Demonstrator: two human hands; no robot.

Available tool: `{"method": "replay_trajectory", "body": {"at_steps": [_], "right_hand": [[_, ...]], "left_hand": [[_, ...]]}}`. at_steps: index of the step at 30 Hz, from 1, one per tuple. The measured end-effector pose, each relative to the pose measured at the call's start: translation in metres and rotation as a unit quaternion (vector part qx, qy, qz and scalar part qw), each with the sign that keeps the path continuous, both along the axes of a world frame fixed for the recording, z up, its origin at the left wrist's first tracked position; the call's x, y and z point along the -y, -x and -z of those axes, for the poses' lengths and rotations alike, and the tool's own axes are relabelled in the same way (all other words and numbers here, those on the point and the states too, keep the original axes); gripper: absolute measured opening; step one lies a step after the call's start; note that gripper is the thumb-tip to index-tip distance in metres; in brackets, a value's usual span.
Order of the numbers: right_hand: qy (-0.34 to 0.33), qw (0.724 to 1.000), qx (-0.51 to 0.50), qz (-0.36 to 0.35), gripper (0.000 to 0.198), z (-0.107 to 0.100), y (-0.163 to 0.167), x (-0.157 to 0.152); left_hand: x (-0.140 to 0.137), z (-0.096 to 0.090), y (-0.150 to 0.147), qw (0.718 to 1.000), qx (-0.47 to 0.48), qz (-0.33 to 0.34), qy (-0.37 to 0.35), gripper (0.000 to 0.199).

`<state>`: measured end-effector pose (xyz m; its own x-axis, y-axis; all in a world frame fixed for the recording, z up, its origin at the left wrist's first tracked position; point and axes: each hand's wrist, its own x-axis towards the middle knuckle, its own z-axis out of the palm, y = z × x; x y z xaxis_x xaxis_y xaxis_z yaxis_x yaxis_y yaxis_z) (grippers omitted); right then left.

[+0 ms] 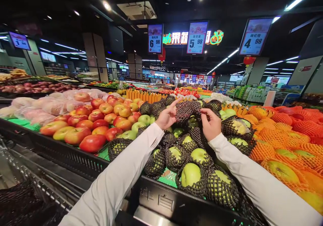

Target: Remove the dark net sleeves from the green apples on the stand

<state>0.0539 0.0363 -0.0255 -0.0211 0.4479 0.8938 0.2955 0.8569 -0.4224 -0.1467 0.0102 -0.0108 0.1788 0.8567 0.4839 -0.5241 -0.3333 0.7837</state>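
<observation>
A black foam fruit net (188, 111) is held up between my two hands, over the green apples. My left hand (165, 117) grips its left end, with the index finger stretched out along the top. At the net's right end, my right hand (211, 124) pinches the edge between thumb and fingers. Whether an apple sits inside this net I cannot tell. Below lie several green apples (191, 175) in black foam nets, in a black crate (166, 194) with a green liner. Some bare green apples (144, 119) show to the left of my left hand.
Red and yellow apples (93, 142) fill the crate's left part, with bagged pale fruit (47, 105) beyond. Fruit in orange nets (284, 170) is heaped on the right. Price screens (197, 37) hang overhead. A dark mesh basket or cart (22, 199) stands at lower left.
</observation>
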Motion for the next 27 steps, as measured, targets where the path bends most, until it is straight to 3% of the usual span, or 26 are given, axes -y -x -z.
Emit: {"method": "replay_trajectory", "body": {"at_steps": [4,7,9,15,21,25,27], "right_hand": [[0.041,0.996,0.028,-0.075,0.023,-0.001,0.003,0.001],[-0.024,0.997,0.043,-0.059,0.025,-0.005,0.005,0.008],[-0.03,0.996,0.06,-0.061,0.028,-0.006,0.006,0.01],[0.114,0.98,0.041,-0.161,0.044,0.003,0.011,0.003],[0.124,0.966,0.074,-0.216,0.027,-0.001,0.01,0.009],[0.261,0.92,0.021,-0.293,0.023,-0.002,0.012,0.013],[0.312,0.898,0.05,-0.307,0.019,0.001,0.016,0.014]], "left_hand": [[-0.002,0.005,-0.002,0.996,-0.083,-0.013,-0.013,0.096],[-0.005,0.011,-0.003,0.988,-0.151,-0.012,-0.022,0.101],[-0.007,0.015,-0.003,0.986,-0.166,-0.003,-0.025,0.106],[-0.012,0.021,-0.001,0.991,-0.121,-0.053,0.01,0.092],[-0.017,0.022,0.002,0.991,-0.1,-0.09,0.021,0.076],[-0.019,0.021,0.002,0.98,-0.089,-0.177,0.025,0.071],[-0.017,0.02,-0.001,0.981,-0.103,-0.164,0.003,0.077]]}}
